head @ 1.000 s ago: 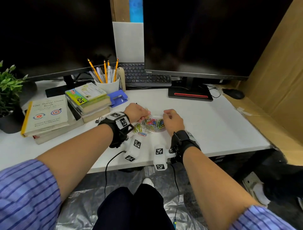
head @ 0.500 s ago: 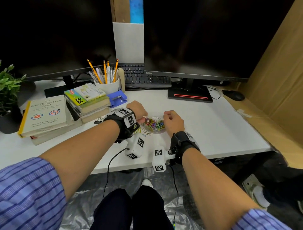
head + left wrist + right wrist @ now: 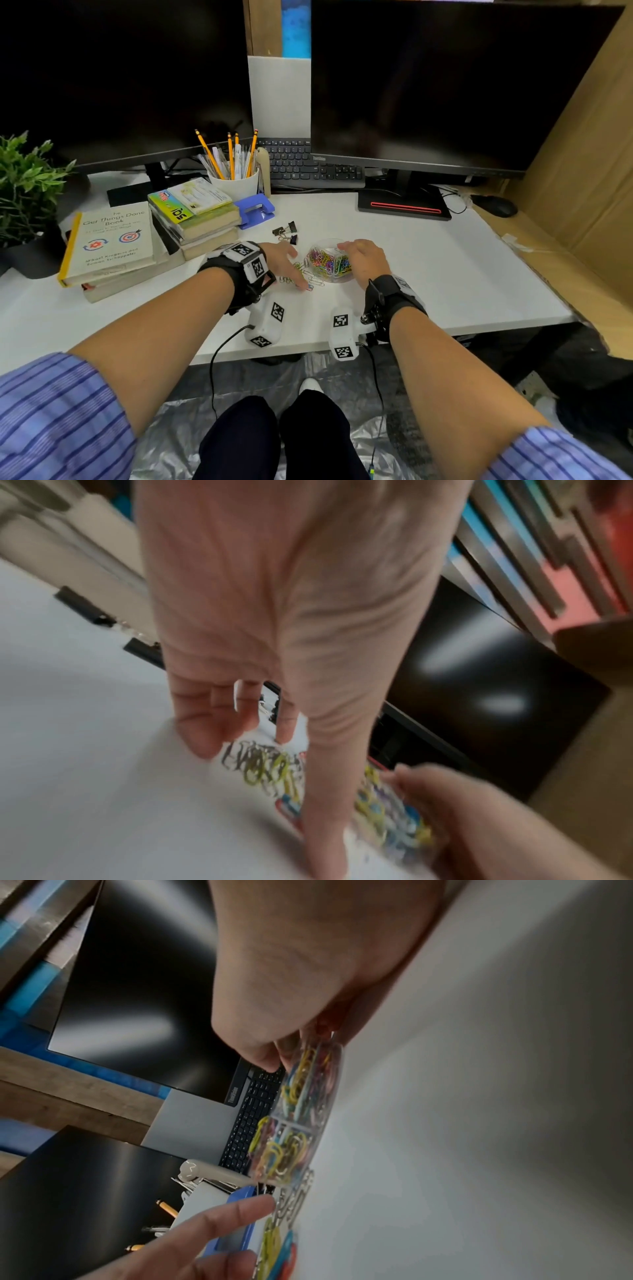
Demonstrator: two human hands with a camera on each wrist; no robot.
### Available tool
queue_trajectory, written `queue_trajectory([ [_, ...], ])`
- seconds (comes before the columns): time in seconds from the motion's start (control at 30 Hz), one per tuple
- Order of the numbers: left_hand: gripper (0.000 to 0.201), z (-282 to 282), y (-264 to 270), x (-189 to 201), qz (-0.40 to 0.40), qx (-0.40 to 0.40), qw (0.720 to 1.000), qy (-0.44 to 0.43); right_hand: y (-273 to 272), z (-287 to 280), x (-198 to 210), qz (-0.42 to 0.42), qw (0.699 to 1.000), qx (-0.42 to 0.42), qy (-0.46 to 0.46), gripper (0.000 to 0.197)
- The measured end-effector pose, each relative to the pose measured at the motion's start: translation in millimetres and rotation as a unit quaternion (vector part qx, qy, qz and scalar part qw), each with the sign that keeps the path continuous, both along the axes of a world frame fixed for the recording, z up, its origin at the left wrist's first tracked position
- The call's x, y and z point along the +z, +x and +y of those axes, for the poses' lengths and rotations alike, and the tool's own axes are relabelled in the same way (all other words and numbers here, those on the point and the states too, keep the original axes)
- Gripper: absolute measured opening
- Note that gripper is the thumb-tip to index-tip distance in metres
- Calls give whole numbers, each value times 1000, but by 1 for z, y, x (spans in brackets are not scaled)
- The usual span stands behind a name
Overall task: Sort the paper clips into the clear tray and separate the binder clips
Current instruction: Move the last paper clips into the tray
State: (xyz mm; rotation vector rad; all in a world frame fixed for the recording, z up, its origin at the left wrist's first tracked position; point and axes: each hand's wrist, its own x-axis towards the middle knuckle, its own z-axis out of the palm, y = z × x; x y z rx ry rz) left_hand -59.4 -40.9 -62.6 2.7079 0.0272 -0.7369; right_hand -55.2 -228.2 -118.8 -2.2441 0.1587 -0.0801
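Note:
A round clear tray (image 3: 337,279) full of coloured paper clips (image 3: 329,263) stands mid-desk. My right hand (image 3: 352,253) grips its right side, thumb and fingers curled on the wall, as the right wrist view shows (image 3: 301,1042). Loose paper clips (image 3: 308,274) lie on the desk just left of the tray. My left hand (image 3: 294,270) hovers over them with straight, spread fingers, its thumb tip down on a red and blue clip (image 3: 291,810). A few black binder clips (image 3: 287,230) lie behind the left hand, apart from the tray.
Stacked books (image 3: 191,219) and a blue hole punch (image 3: 255,209) sit at the left. A white cup of pencils (image 3: 236,181), a keyboard (image 3: 308,168) and two dark monitors stand behind. A mouse (image 3: 495,205) lies at the far right.
My left hand has uncurled and dropped from the tray's left rim onto the loose clips, uncovering the binder clips behind it. The right hand stays at the tray.

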Motion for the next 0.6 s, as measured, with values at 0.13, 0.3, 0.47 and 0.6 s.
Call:
queue_trajectory([
  [0.13, 97, -5, -7, -10, -58, -36, 997, 32, -1, -1, -1, -15, 999, 6, -33, 35],
  [0.3, 102, -23, -9, -14, -93, -43, 993, -50, -3, 2, 1, -3, 1000, -19, -24, 38],
  [0.47, 93, -28, -3, -18, -102, -49, 992, -54, -5, 5, 4, 15, 999, -26, -27, 47],
  [0.6, 92, -28, 3, -17, -100, -61, 992, -35, -6, 3, 7, 0, 999, -26, 18, 25],
])
